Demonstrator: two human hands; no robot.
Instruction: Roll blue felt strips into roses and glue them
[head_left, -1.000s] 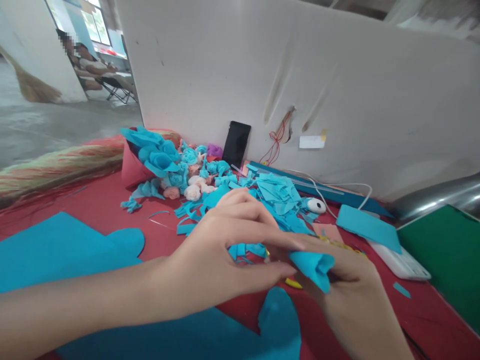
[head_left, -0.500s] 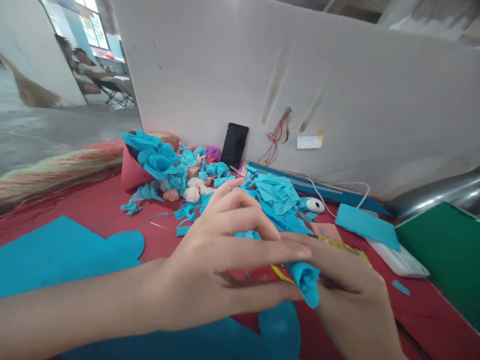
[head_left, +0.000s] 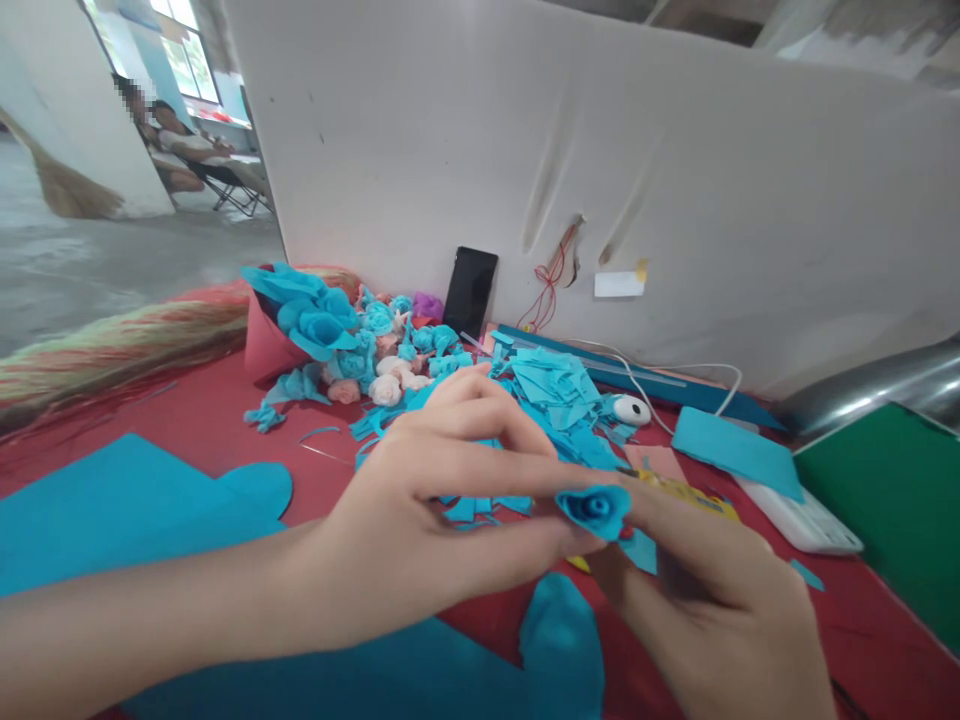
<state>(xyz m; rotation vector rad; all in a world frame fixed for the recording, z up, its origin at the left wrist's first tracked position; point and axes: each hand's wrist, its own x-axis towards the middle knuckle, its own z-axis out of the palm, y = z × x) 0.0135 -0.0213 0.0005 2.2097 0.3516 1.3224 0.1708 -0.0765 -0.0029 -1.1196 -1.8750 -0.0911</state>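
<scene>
A small blue crepe-paper rose (head_left: 598,508), its petals coiled round a tight centre, faces me between my two hands. My left hand (head_left: 457,490) pinches its left side between thumb and forefinger. From the other side, the fingers of my right hand (head_left: 712,570) press on it, with the thumb below. Something yellow (head_left: 579,564) shows just under the rose, partly hidden by the fingers. Blue cut paper strips (head_left: 555,390) lie in a heap behind the hands. Under my forearms are blue paper sheets (head_left: 97,500) on the red tabletop (head_left: 217,415).
Finished paper flowers (head_left: 386,375) in blue, pink and white lie by a pink cone of blue petals (head_left: 268,340). A phone (head_left: 470,290) leans on the white panel. At right are a folded blue paper pack (head_left: 735,450) and a green board (head_left: 892,510). People sit in the far background.
The rolled blue paper has turned so its coiled centre faces me, and it has moved up slightly. My right hand has opened out from under it, with its thumb now showing.
</scene>
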